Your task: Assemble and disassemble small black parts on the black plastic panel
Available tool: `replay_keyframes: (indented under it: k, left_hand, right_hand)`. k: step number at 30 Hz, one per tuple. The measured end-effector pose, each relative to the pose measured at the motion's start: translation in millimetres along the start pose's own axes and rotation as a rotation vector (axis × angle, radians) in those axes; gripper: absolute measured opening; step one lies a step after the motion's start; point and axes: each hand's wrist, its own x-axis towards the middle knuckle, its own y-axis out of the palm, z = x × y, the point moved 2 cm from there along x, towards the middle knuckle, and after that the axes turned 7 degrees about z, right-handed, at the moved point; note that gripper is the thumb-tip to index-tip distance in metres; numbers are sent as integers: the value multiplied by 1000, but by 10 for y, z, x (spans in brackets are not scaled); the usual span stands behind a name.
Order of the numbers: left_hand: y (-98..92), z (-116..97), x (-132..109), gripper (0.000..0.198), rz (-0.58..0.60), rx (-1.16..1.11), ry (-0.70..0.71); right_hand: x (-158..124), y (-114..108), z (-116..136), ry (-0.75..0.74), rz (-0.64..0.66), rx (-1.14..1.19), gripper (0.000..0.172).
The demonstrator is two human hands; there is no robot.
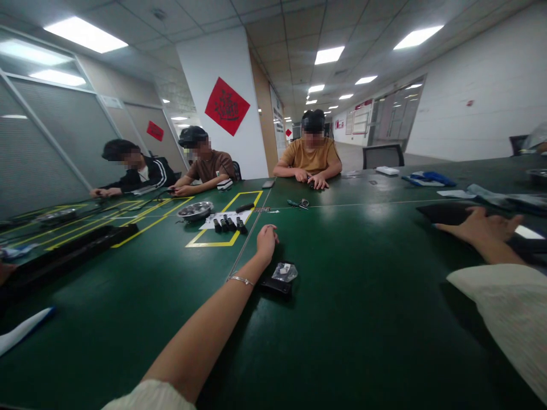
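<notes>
My left hand (267, 242), a bracelet on its wrist, rests on the green table with its fingers curled in. Whatever lies inside those fingers, if anything, is hidden. Just nearer to me than this hand are a flat black case (277, 286) and, on top of it, a small clear plastic bag (284, 272) with a pale piece inside. Far to the right, my right hand (482, 229) is open, thumb and fingers apart, over a flat black item (447, 213). Whether it touches that item I cannot tell.
Several short black cylinders (229, 225) stand on paper inside a yellow tape rectangle, near a metal bowl (195, 210). Small pliers-like tools (299, 203) lie farther back. A long black tray (85, 250) is at left. Several people sit across the table (363, 341).
</notes>
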Motion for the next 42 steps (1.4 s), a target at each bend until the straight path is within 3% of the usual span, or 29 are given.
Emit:
replay_keyframes:
  k: [3, 6, 11, 14, 18, 22, 27, 33, 36, 39, 42]
  left_hand:
    - [-2, 13, 16, 12, 1, 1, -5]
    - [-6, 18, 20, 12, 5, -3, -4]
    - [-16, 19, 15, 12, 7, 5, -9]
    - [-20, 31, 24, 12, 8, 3, -14]
    - [-13, 40, 31, 12, 7, 9, -7]
    - [-3, 28, 19, 13, 3, 15, -5]
    - [5, 8, 5, 13, 10, 30, 0]
    - [1, 30, 25, 12, 6, 30, 2]
    - [2, 38, 36, 12, 9, 37, 11]
    - [8, 31, 33, 12, 7, 47, 11]
    - [15, 16, 18, 12, 12, 43, 7]
  right_hand:
    - [-191, -264, 358, -77, 114, -59, 83]
    - [-512, -512, 830, -196, 139, -26, 80]
    - [-1357, -711, 1598, -537, 137, -7, 88]
    - [-1944, -690, 1855, -771, 98, 26, 84]
    - [-2571, -556, 1912, -992, 85, 60, 81]
    - [-2895, -481, 1842, -1060, 100, 49, 83]
    - [-2906, -591, 1838, -1090, 110, 13, 76]
    - [-2795, -812, 1892, -1046, 286, 114, 51]
    - [-3000, -887, 1885, -1275, 322, 274, 42]
    - [-3307, -890, 1838, -1577, 430, 372, 56]
    - [-3541, -869, 1793, -1732, 525, 388, 59]
